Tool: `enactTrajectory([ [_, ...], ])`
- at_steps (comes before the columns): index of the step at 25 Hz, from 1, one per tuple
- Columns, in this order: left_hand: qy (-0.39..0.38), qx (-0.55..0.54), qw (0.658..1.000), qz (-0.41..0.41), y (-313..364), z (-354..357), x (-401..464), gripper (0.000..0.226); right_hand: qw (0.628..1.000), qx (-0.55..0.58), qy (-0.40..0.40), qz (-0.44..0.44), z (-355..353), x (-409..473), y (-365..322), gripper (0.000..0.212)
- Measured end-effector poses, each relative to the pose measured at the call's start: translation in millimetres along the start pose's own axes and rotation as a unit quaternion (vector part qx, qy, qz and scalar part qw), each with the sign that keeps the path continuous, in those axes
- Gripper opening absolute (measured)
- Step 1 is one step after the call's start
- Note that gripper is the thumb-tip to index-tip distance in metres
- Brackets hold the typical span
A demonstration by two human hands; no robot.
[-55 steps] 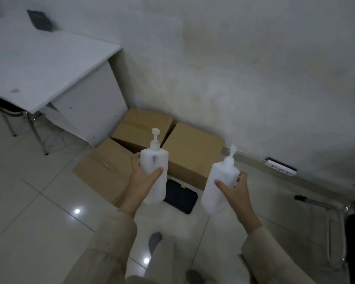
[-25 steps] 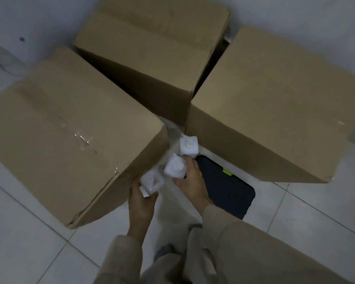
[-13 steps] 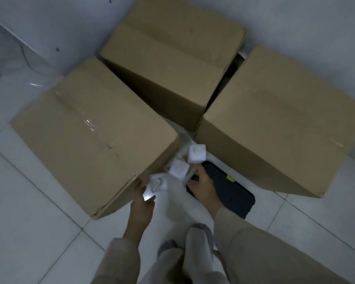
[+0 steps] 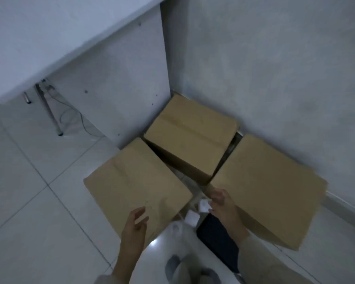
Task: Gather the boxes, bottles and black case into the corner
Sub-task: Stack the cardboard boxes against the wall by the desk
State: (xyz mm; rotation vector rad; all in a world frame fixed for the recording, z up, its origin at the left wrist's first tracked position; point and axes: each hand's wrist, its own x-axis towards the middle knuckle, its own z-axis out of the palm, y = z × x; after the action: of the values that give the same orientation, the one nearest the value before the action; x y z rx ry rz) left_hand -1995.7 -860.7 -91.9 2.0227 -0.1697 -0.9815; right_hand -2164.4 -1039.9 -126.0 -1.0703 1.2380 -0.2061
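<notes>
Three brown cardboard boxes fill the corner: a left box, a back box against the wall, and a right box. Three white bottles stand on the floor in the gap between them, seen from above: a far bottle, a middle bottle, and a near bottle. The black case lies flat beside them, partly under my right forearm. My left hand hovers open over the left box's near corner. My right hand is open, fingers apart, just right of the far bottle.
A white desk with a side panel borders the boxes on the left. A metal chair leg and a cable are under it. The wall runs behind. White floor tiles stretch to the left. My feet are at the bottom.
Both hands have let go of the bottles, which now stand on the floor. My hands have lifted away and opened. The view has pulled back and up.
</notes>
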Motion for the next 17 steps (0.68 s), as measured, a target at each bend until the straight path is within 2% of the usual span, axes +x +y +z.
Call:
enactTrajectory([
  [3, 0.013, 0.002, 0.999, 0.037, 31.8, -8.7, 44.1, 0.031, 0.998, -0.038, 0.012, -0.037, 14.6, 30.6, -21.0, 0.029],
  [5, -0.004, 0.012, 0.998, 0.054, 47.3, -4.7, 88.6, 0.032, 0.986, -0.14, 0.043, -0.08, 24.5, 65.3, -27.4, 0.038],
  [8, -0.042, 0.016, 0.998, 0.051, 54.2, 20.8, 155.2, 0.038, 0.949, -0.291, 0.052, -0.109, 29.8, 116.2, -24.2, 0.051],
  [11, -0.063, 0.013, 0.996, 0.054, 46.9, 62.3, 211.3, 0.041, 0.893, -0.421, 0.056, -0.149, 33.1, 165.1, -2.7, 0.065],
  [14, -0.109, -0.035, 0.993, -0.005, 35.7, 106.3, 252.7, 0.055, 0.849, -0.506, 0.048, -0.142, 36.8, 198.0, 14.7, 0.073],
  [17, -0.168, -0.024, 0.985, -0.036, 28.4, 138.9, 281.3, 0.071, 0.852, -0.508, 0.066, -0.106, 44.1, 201.4, 20.4, 0.071],
])
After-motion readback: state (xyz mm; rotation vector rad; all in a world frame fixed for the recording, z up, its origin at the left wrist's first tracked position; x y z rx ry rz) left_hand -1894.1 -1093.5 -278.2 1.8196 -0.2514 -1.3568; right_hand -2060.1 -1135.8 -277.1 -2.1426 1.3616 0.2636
